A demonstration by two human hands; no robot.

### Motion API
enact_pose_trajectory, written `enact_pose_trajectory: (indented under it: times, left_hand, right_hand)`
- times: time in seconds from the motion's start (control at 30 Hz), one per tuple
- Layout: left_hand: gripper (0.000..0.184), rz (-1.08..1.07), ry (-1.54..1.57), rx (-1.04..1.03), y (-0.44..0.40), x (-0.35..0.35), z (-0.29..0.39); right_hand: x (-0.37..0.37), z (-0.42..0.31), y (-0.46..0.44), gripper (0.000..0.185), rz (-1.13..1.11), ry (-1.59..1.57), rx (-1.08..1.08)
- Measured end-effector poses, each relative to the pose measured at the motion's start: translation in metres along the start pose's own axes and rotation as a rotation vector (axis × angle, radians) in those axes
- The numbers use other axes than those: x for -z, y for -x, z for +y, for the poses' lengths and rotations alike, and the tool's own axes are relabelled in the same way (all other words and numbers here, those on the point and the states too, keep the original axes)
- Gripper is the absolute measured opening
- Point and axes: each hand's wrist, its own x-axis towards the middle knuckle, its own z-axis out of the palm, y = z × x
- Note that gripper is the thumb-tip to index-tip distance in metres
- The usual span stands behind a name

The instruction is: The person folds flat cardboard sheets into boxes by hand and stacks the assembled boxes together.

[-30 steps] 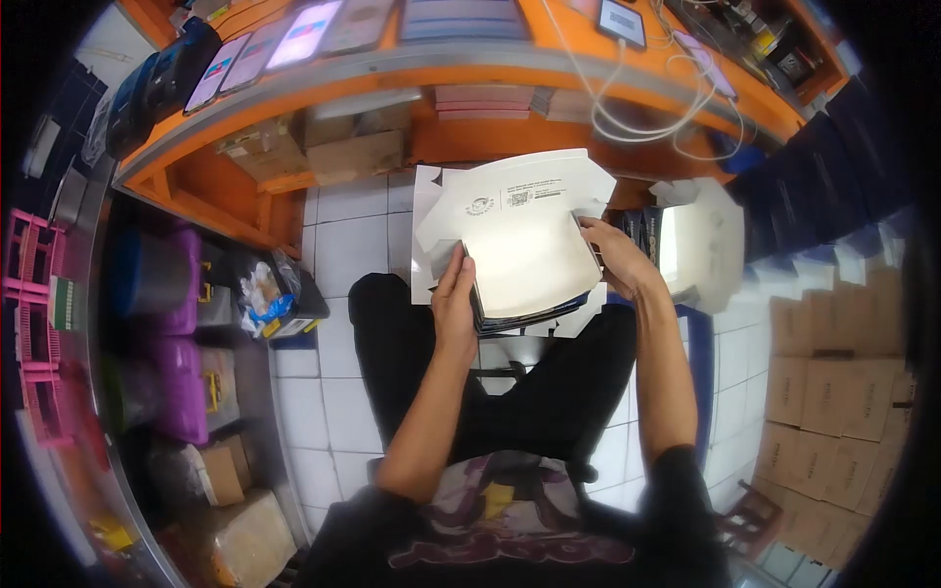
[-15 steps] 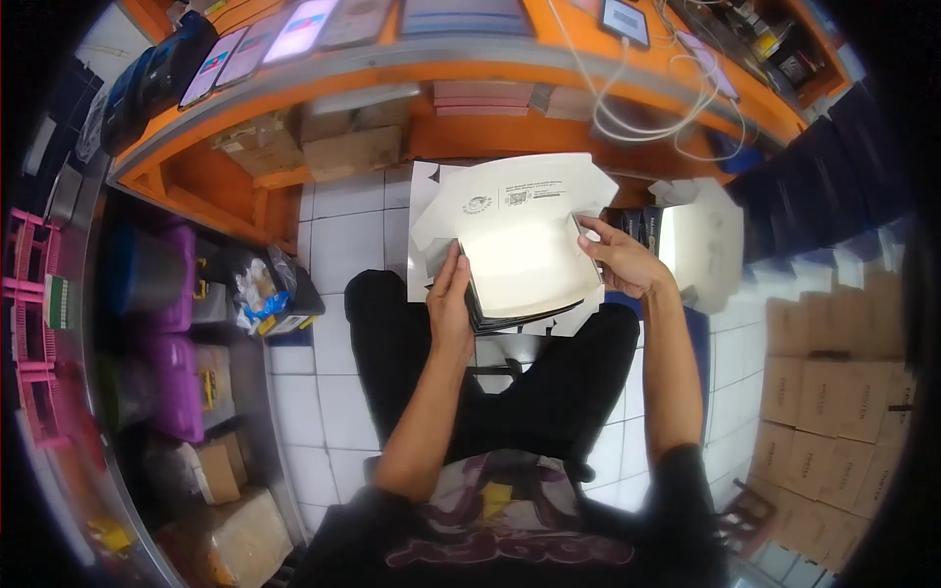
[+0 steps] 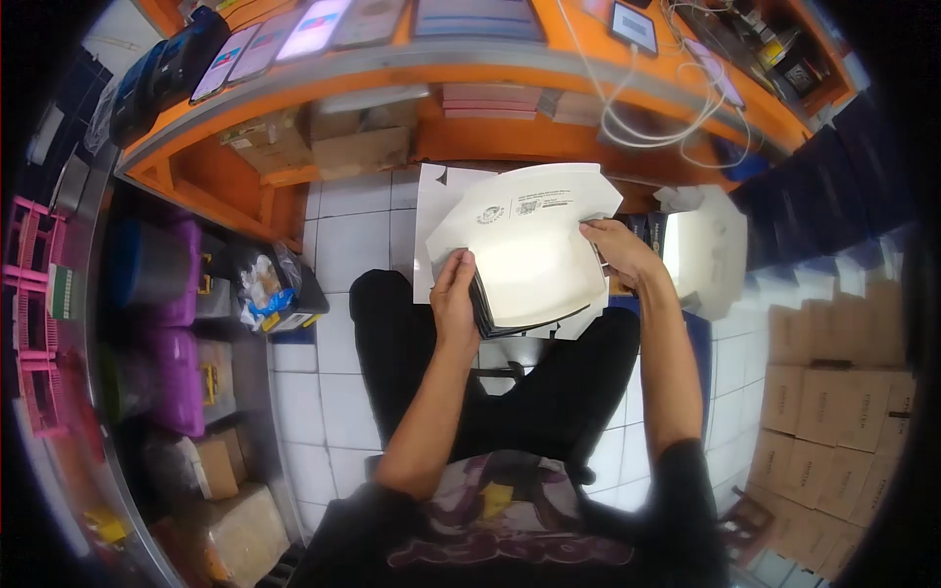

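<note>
A paper food box (image 3: 539,269), cream-white inside and dark outside, lies with its lid folded back in front of my lap. Small dark print and a logo show on the lid (image 3: 520,201). Along the box's left wall, my left hand (image 3: 455,299) is closed, its fingertips at the upper left corner. My right hand (image 3: 622,252) pinches the upper right corner where lid and side meet; part of its fingers is hidden. Beneath the box lies a white sheet with dark marks (image 3: 428,235).
Another opened white box (image 3: 704,250) stands to the right, beside dark printed packs (image 3: 647,230). Ahead is an orange desk (image 3: 382,64) with several phones and a loose white cable (image 3: 627,137). Brown cartons (image 3: 833,412) are stacked at right; purple bins (image 3: 176,382) sit at left.
The box has turned slightly anticlockwise, and its right side flap no longer stands out as before. My right fingers have drawn together at the corner. The whole view has shifted slightly.
</note>
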Motion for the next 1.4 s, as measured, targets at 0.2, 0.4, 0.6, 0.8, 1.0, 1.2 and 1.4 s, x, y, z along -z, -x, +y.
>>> enact_pose_trajectory:
  times: [0.2,0.4,0.6,0.8,1.0,1.2,1.4]
  left_hand:
    - [0.033,-0.045,0.059,0.002,-0.002,0.004,-0.004]
    - [0.032,-0.025,0.093,0.015,-0.003,0.003,-0.009]
    - [0.029,0.062,0.006,-0.031,-0.011,0.003,-0.017]
    - [0.030,0.287,-0.104,-0.115,-0.024,0.000,-0.030]
    - [0.036,0.312,-0.163,-0.096,-0.023,0.006,-0.029]
    - [0.033,0.252,-0.110,-0.101,-0.012,-0.005,-0.023]
    - [0.028,0.236,-0.332,-0.159,0.001,-0.001,-0.018]
  right_hand:
    - [0.010,0.011,0.005,0.037,-0.071,-0.059,-0.020]
    - [0.008,0.013,0.011,0.038,-0.085,-0.096,-0.033]
    - [0.003,0.027,-0.022,0.042,0.026,0.156,-0.019]
    - [-0.002,0.054,-0.049,0.040,0.176,0.343,0.224]
    - [-0.020,0.076,-0.054,0.041,0.240,-0.069,0.193]
    - [0.018,0.084,-0.009,0.042,1.324,0.471,0.518]
    - [0.087,0.152,-0.014,0.045,1.038,0.636,0.024]
